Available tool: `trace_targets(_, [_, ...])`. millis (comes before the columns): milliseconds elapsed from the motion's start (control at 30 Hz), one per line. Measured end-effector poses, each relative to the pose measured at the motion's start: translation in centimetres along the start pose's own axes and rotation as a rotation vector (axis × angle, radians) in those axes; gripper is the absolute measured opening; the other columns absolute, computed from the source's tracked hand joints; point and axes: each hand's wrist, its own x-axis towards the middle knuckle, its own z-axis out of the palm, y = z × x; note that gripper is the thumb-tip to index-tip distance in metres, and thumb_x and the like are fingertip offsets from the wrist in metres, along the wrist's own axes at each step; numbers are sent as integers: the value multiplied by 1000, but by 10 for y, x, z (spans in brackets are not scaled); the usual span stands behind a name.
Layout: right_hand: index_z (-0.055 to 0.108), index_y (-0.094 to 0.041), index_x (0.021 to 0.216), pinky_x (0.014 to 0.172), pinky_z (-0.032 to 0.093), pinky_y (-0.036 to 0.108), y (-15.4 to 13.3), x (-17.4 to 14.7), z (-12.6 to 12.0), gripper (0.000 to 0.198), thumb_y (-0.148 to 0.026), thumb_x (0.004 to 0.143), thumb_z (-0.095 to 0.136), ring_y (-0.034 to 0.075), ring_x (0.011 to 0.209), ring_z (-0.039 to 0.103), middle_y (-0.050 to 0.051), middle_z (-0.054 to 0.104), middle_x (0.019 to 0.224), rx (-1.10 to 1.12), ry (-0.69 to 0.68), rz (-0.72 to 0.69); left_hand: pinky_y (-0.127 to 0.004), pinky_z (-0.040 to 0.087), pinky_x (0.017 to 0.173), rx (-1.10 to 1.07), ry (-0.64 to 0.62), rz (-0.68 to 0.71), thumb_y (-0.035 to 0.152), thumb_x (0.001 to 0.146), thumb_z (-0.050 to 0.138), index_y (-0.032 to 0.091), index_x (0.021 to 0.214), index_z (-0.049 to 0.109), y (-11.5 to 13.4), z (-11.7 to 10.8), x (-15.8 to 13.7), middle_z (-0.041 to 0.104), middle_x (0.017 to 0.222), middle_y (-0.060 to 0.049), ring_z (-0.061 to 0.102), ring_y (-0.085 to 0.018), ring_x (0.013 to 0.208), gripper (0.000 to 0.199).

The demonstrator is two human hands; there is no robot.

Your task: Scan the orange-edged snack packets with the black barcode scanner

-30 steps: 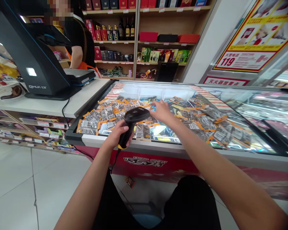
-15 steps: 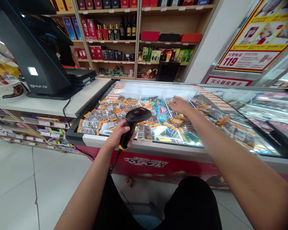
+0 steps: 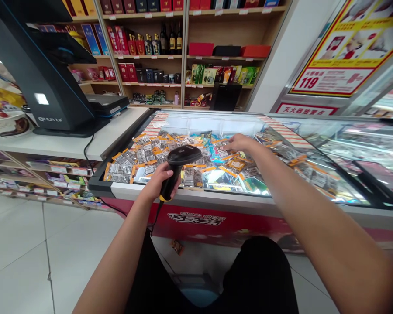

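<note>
My left hand point(image 3: 159, 181) is wrapped around the handle of a black barcode scanner point(image 3: 183, 155), its head tilted over the packets and its cord hanging down. Farther off, my right hand point(image 3: 241, 143) pinches the edge of a snack packet point(image 3: 221, 148) with orange trim and a clear front. Beneath that packet shows a blue bag point(image 3: 215, 153). Orange-edged packets point(image 3: 146, 153) of the same kind lie spread over the glass top to the left of the scanner. More packets point(image 3: 237, 164) lie just below my right hand.
A chest freezer point(image 3: 196, 196) with a glass top stands before my knees. On the left, a counter point(image 3: 114, 131) carries a checkout terminal point(image 3: 59, 87). One packet point(image 3: 177, 247) lies on the floor. Stocked shelves point(image 3: 150, 56) line the back.
My right hand has drawn left, and a snack packet now shows in its fingers. My left hand keeps the barcode scanner nearly in place. The view has shifted slightly.
</note>
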Motion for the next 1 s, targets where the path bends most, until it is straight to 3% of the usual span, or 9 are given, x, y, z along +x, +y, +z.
trace_targets(133, [72,-19,113,88,61,35,-3,-22,9,32,-35,92,89,24,96,74,11,80,110,322,207,-159,-23,42,35,-7,-2,20,67,87,79,17,122,60,-2,-1,1,67,60,4,56,-16,34,64])
trace_targets(267, [65,-24,102,98,60,38,-7,-48,16,19,-38,97,76,24,97,70,9,76,111,365,334,-341,-23,41,36,-15,1,56,68,88,76,16,130,60,-3,-2,1,66,60,4,55,-16,34,69])
trace_targets(400, [62,-26,100,95,59,40,-13,-73,21,27,-48,94,77,26,95,68,7,74,106,331,368,-412,-24,41,36,-31,-8,71,70,90,74,14,136,59,-4,-4,1,67,62,3,56,-17,35,74])
trace_targets(567, [62,-26,102,86,57,39,-14,-86,29,33,-51,90,78,24,89,67,7,72,107,360,319,-457,-24,42,36,-51,-5,68,71,88,77,13,133,61,-3,-4,0,68,62,2,58,-17,35,75])
trace_targets(833, [69,-23,107,91,63,41,-11,-73,29,33,-50,92,79,29,100,74,12,77,114,333,357,-392,-24,43,35,-72,8,93,72,85,79,14,134,61,-1,-3,1,67,63,4,56,-16,35,77])
trace_targets(933, [73,-21,128,84,68,42,-11,-56,23,46,-48,92,82,31,97,78,16,81,121,426,320,-216,-24,42,35,-71,30,92,72,85,79,15,131,61,-1,-2,1,66,63,5,56,-16,35,75])
trace_targets(1000, [69,-17,147,84,70,43,-12,-47,21,61,-43,93,84,31,96,82,19,83,126,504,212,-96,-24,41,35,-60,45,75,72,85,79,16,125,61,-1,-2,1,66,62,4,56,-16,35,71])
